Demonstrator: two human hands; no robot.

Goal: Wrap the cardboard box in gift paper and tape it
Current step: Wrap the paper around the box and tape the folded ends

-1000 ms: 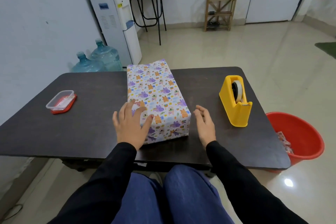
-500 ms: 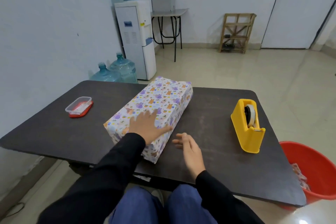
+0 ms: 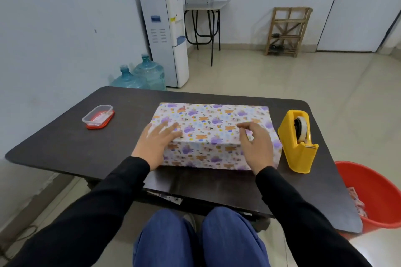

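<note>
The box (image 3: pixel 213 128), fully covered in white gift paper with purple and orange animals, lies crosswise on the dark table (image 3: pixel 65 143). My left hand (image 3: pixel 155 144) rests flat with spread fingers on its left near corner. My right hand (image 3: pixel 256 144) lies over the right part of its near edge, fingers curled onto the top. A yellow tape dispenser (image 3: pixel 298 142) with a roll of clear tape stands just right of the box.
A clear plastic tub on a red lid (image 3: pixel 98 116) sits at the table's left. A red bucket (image 3: pixel 373 195) with paper scraps stands on the floor at the right. Behind the table are water bottles (image 3: pixel 141 75) and a water dispenser (image 3: pixel 166 37).
The box has been turned from lengthwise through a diagonal to crosswise. My right hand has moved from the table onto the box's right part; my left hand stayed on it.
</note>
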